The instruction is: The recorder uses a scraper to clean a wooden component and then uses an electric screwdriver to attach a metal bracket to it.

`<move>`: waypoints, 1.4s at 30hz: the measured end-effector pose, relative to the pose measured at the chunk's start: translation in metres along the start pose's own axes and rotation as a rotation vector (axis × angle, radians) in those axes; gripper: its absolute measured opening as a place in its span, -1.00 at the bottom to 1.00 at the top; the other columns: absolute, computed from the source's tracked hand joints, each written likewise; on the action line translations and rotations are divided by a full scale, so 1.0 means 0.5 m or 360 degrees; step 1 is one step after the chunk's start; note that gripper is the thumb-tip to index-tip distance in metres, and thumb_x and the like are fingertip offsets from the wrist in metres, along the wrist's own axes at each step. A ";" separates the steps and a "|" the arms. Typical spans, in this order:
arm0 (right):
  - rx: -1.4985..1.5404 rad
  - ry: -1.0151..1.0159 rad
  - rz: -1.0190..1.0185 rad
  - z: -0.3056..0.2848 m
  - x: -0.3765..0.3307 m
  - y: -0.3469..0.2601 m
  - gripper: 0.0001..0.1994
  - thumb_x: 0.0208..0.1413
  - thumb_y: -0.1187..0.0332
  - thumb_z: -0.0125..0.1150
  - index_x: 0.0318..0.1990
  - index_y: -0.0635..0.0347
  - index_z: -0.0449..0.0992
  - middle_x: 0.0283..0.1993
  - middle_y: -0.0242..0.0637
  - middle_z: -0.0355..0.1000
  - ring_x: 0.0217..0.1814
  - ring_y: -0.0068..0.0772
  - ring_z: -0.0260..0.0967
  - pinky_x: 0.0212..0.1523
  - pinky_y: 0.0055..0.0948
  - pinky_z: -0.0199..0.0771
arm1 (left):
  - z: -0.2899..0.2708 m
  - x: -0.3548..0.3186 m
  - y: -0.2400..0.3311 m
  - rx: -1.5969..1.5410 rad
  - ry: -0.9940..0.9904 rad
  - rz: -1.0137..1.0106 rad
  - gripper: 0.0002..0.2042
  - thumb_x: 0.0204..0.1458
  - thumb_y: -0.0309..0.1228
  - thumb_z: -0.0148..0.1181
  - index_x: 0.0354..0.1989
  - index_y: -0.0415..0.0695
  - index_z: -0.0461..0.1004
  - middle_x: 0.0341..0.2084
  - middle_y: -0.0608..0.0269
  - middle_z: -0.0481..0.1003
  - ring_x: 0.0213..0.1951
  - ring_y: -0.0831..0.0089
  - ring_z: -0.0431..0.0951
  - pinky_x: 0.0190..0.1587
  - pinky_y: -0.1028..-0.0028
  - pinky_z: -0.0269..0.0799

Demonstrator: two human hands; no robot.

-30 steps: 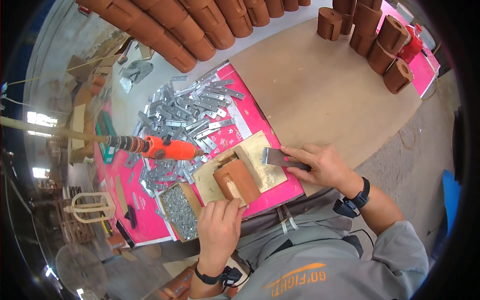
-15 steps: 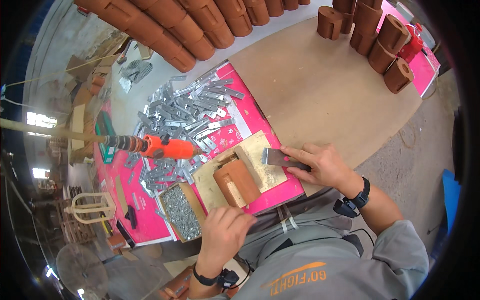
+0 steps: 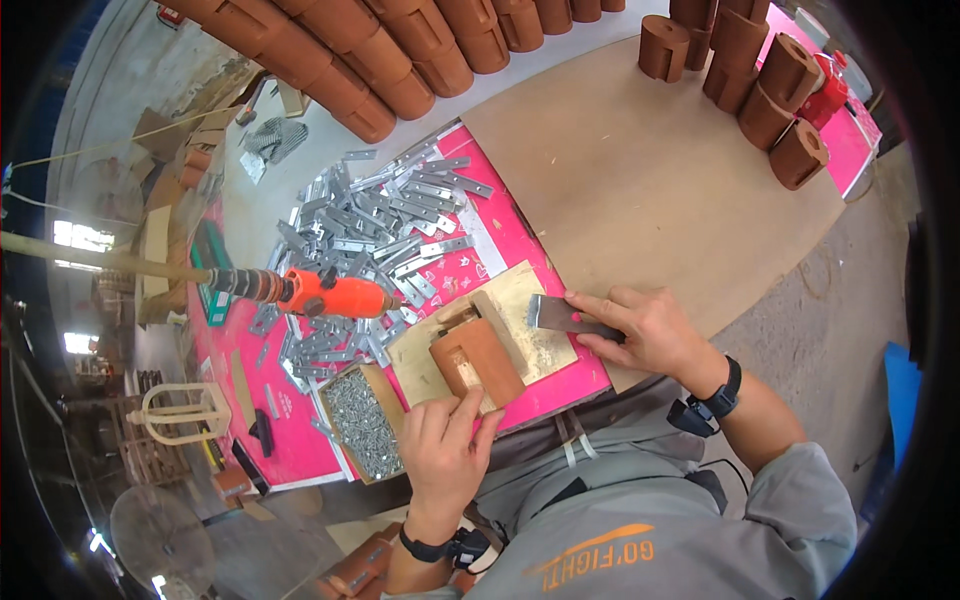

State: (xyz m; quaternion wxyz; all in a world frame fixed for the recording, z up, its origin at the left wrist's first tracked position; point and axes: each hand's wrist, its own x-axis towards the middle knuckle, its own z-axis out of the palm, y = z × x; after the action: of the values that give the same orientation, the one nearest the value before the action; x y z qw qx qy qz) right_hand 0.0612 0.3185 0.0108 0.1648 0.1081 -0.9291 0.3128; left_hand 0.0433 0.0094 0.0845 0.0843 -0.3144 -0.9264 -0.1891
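A reddish-brown wooden block [image 3: 490,350] with a rounded side and a pale groove lies on a light wooden board [image 3: 550,347]. At its near end is my left hand [image 3: 440,447], the index fingertip at the groove's near end and the thumb a little apart. Nothing shows in that hand. My right hand [image 3: 650,330] grips a flat dark metal blade [image 3: 565,315] with a bright end, thumb below and fingers above. The blade lies over the board's right part, apart from the block. An orange power screwdriver [image 3: 340,297] hangs left of the block, untouched.
Loose metal brackets [image 3: 350,230] are heaped on the pink sheet left and beyond. A cardboard box of screws [image 3: 362,425] stands beside my left hand. Rows of brown blocks [image 3: 350,50] line the far side; others [image 3: 785,75] stand far right on brown board [image 3: 660,180].
My left hand has moved up and forward, from below the block to its near end, where the index fingertip now meets the groove. My right hand keeps the blade in nearly the same place.
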 end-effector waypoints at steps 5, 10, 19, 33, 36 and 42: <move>0.0014 -0.0006 -0.0021 0.004 0.001 0.000 -0.43 0.14 0.12 0.55 0.33 -0.19 0.64 -0.43 -0.33 0.45 -0.49 -0.24 0.50 -0.46 -0.24 0.53 | 0.023 -0.017 -0.003 -0.0209 0.0145 -0.0083 -0.69 -0.07 -0.45 0.64 -0.12 -0.11 0.74 -0.37 0.27 0.54 -0.28 0.23 0.54 -0.21 0.24 0.43; 0.0017 -0.0014 -0.0008 0.003 0.001 -0.002 -0.43 0.14 0.12 0.55 0.34 -0.20 0.63 -0.41 -0.33 0.47 -0.50 -0.22 0.50 -0.47 -0.23 0.54 | 0.036 -0.029 -0.005 -0.0285 0.0254 -0.0044 -0.78 -0.07 -0.50 0.62 -0.24 -0.07 0.74 -0.41 0.32 0.54 -0.33 0.24 0.53 -0.22 0.26 0.41; 0.0001 -0.0049 0.0010 0.000 0.001 -0.004 -0.40 0.12 0.15 0.57 0.36 -0.19 0.62 -0.41 -0.31 0.46 -0.50 -0.20 0.50 -0.47 -0.22 0.55 | 0.009 -0.055 -0.010 -0.0412 0.0094 0.0357 -0.74 -0.12 -0.44 0.65 -0.29 -0.09 0.67 -0.38 0.28 0.55 -0.26 0.16 0.56 -0.17 0.19 0.43; -0.0007 -0.0047 0.0044 -0.003 0.002 -0.011 -0.42 0.14 0.16 0.55 0.36 -0.20 0.62 -0.41 -0.31 0.47 -0.49 -0.20 0.51 -0.46 -0.23 0.56 | -0.021 0.006 -0.004 0.0086 -0.0209 0.0120 -0.72 0.00 -0.44 0.53 -0.11 -0.10 0.62 -0.27 0.22 0.52 -0.14 0.14 0.53 -0.10 0.17 0.42; -0.0030 -0.0044 0.0034 -0.003 0.002 -0.009 -0.42 0.15 0.15 0.55 0.36 -0.21 0.61 -0.41 -0.31 0.47 -0.49 -0.20 0.50 -0.46 -0.23 0.56 | -0.026 0.015 0.002 0.0047 -0.0318 0.0086 -0.77 0.02 -0.47 0.50 -0.18 -0.11 0.60 -0.30 0.21 0.50 -0.18 0.13 0.51 -0.10 0.17 0.40; -0.0008 -0.0026 0.0020 -0.002 0.001 -0.005 -0.42 0.16 0.13 0.54 0.37 -0.22 0.61 -0.42 -0.32 0.46 -0.50 -0.21 0.50 -0.47 -0.23 0.55 | -0.028 0.024 0.005 -0.0031 -0.0371 0.0081 -0.79 0.02 -0.47 0.49 -0.21 -0.10 0.58 -0.30 0.20 0.50 -0.17 0.12 0.51 -0.10 0.18 0.40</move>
State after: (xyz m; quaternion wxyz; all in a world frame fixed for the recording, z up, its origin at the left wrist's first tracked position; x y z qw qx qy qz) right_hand 0.0619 0.3171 0.0131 0.1555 0.1043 -0.9319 0.3108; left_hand 0.0360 0.0125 0.1012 -0.0224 -0.3584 -0.9198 -0.1581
